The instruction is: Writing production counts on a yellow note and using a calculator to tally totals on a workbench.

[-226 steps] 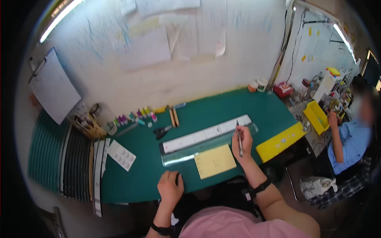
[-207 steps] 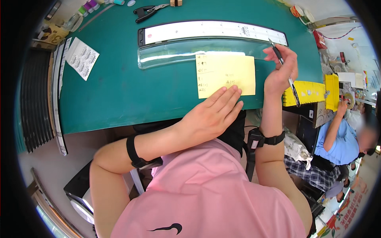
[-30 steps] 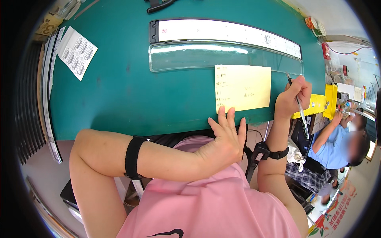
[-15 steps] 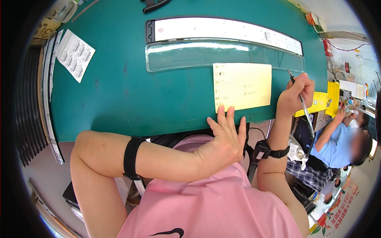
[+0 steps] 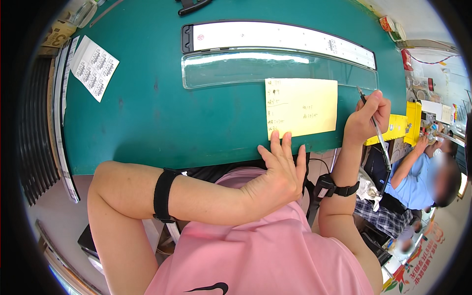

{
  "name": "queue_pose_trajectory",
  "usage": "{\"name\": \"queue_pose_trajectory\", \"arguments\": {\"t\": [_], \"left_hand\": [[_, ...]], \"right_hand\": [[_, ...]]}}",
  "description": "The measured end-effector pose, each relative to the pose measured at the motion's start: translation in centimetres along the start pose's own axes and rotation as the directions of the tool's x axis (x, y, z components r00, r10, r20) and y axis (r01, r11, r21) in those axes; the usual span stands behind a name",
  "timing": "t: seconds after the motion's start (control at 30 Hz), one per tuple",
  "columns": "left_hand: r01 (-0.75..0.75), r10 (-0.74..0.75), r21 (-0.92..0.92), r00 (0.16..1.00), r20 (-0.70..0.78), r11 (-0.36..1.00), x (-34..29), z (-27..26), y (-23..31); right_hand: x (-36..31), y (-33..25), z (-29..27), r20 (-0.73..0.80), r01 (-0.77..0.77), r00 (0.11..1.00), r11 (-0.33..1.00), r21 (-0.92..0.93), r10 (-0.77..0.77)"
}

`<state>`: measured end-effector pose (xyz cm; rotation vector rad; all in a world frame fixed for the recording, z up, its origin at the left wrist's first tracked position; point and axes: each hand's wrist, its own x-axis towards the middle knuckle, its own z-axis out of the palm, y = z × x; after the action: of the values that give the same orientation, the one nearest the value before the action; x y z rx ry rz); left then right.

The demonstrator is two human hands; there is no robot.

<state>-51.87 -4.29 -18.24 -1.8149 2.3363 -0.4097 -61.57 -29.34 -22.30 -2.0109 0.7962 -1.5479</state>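
A yellow sheet of paper with handwritten lines lies on the green table mat. My left hand rests at the table's front edge, fingers apart, with fingertips touching the sheet's lower left edge. To the right of the sheet, my right hand grips a pen, its tip pointing up and away from the paper. Behind the sheet lies a long clear plastic cover, which the sheet partly overlaps. Beyond it is a long white strip in a black-edged tray.
A white sheet of printed labels lies at the far left. A black handle-like object is at the far edge. To the right are a yellow metal bracket and a seated person in a blue shirt.
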Motion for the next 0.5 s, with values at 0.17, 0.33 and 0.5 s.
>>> {"name": "queue_pose_trajectory", "arguments": {"t": [0.17,0.33,0.5], "left_hand": [[0.007,-0.007,-0.012,0.999,-0.031,1.000,-0.04,0.15,0.07],[0.016,-0.017,-0.006,0.999,-0.032,1.000,-0.14,0.31,0.43],[0.046,-0.049,-0.065,0.998,-0.030,0.997,-0.44,-0.06,0.69]], "right_hand": [[0.04,-0.02,-0.06,-0.007,-0.006,1.000,1.000,0.005,0.006],[0.11,-0.07,-0.10,-0.005,-0.063,0.998,0.997,0.042,0.063],[0.23,-0.30,0.07,0.007,-0.087,0.996,0.993,0.075,0.087]]}}
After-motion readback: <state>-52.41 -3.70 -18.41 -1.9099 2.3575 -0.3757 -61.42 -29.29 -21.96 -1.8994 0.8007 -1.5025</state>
